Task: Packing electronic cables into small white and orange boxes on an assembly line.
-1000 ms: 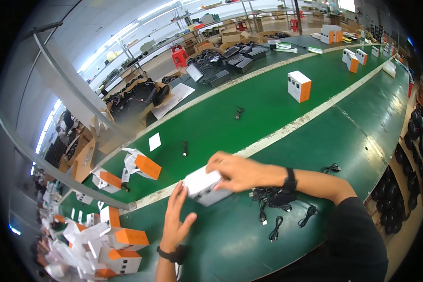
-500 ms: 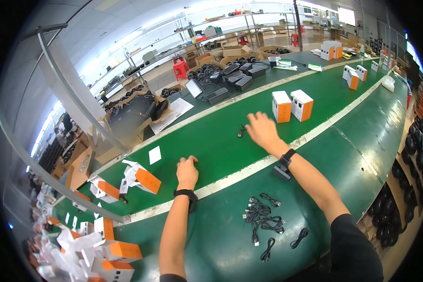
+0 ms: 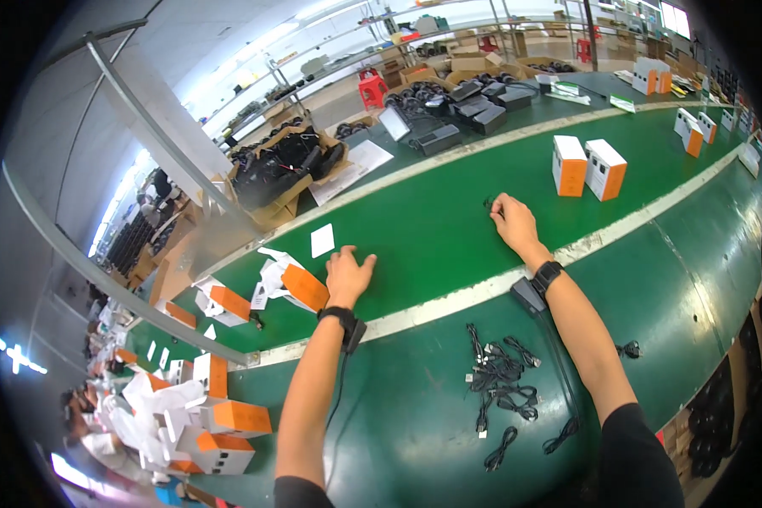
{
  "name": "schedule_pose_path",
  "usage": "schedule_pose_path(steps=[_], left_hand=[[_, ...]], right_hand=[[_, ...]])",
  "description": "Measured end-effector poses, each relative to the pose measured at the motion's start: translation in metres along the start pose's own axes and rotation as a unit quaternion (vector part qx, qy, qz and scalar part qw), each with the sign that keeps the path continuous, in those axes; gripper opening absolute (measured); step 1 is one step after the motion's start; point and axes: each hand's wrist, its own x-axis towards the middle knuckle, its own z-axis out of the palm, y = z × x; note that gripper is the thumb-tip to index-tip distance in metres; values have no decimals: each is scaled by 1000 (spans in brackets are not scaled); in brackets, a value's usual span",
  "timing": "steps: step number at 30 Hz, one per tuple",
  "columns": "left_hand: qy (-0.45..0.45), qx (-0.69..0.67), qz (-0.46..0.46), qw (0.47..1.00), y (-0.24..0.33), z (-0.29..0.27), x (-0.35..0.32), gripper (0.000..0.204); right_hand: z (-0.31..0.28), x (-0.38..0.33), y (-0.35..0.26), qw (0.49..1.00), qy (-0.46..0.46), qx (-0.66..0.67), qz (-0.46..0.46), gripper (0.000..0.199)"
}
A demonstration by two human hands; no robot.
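My left hand (image 3: 348,275) hovers over the green conveyor belt (image 3: 423,229) with its fingers apart and nothing in them. It is close to an open orange-and-white box (image 3: 303,286) with its white flaps raised. Just beyond lies a white card (image 3: 322,240). Farther right on the belt, my right hand (image 3: 515,223) has its fingers closed on a small black cable (image 3: 488,202), most of which the fingertips hide. Two closed orange-and-white boxes, the nearer one (image 3: 569,167) upright, stand to the right of that hand. Both wrists wear black bands.
Bundled black cables (image 3: 495,372) lie on the green side table (image 3: 415,406). A black wired block (image 3: 529,296) sits beside my right wrist. Open boxes (image 3: 237,416) crowd the lower left, near a metal frame pole (image 3: 135,288). Black adapters (image 3: 483,114) are piled beyond the belt.
My right hand has come down and closed on the small black cable. My left hand's fingers have spread. The view has shifted, so the scene sits differently.
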Motion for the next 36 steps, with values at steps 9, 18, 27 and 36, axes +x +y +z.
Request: schedule_pose_path(steps=[9, 18, 27, 36], left_hand=[[110, 60, -269, 955, -47, 55, 96, 87], [40, -19, -275, 960, -30, 35, 120, 47], [-88, -357, 167, 915, 63, -40, -70, 41], [42, -359, -135, 923, -121, -161, -114, 38]], right_hand=[[-5, -10, 12, 992, 59, 44, 106, 32], [-6, 0, 11, 987, 62, -13, 145, 28], [-6, 2, 59, 984, 87, -26, 151, 26], [10, 11, 41, 989, 62, 7, 130, 26]])
